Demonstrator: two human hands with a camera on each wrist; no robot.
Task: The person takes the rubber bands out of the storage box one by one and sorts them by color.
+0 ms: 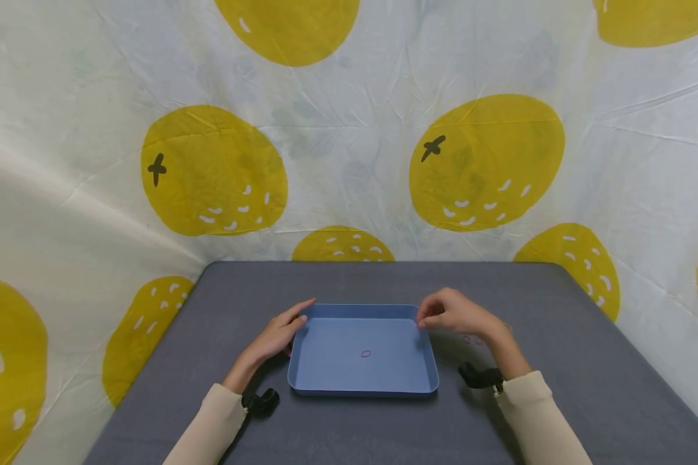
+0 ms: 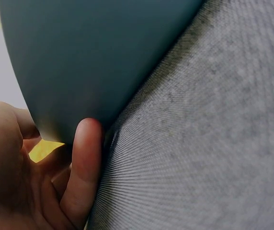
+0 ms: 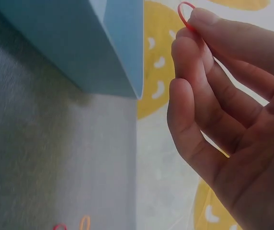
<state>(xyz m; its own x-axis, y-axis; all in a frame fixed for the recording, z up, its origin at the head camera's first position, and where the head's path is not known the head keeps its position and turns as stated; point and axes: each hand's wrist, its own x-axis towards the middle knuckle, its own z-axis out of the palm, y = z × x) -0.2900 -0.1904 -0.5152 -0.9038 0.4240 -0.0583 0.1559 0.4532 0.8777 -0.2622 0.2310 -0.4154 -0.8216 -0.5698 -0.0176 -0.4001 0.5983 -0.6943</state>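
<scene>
A shallow blue tray [image 1: 302, 381] sits on the grey table, with one red rubber band [image 1: 366, 354] lying in its middle. My left hand [image 1: 279, 332] rests against the tray's left rim with straight fingers; in the left wrist view a fingertip [image 2: 86, 143] touches the tray's outer wall [image 2: 89, 57]. My right hand [image 1: 450, 313] hovers over the tray's far right corner [image 3: 122, 57] and pinches a small red rubber band [image 3: 184, 10] between thumb and fingertips.
Two more small bands [image 1: 471, 339] lie on the grey table [image 1: 558, 361] just right of the tray, under my right wrist; they appear as red and orange bands [image 3: 72, 224] in the right wrist view. A white cloth with yellow fruit prints [image 1: 488, 161] hangs behind.
</scene>
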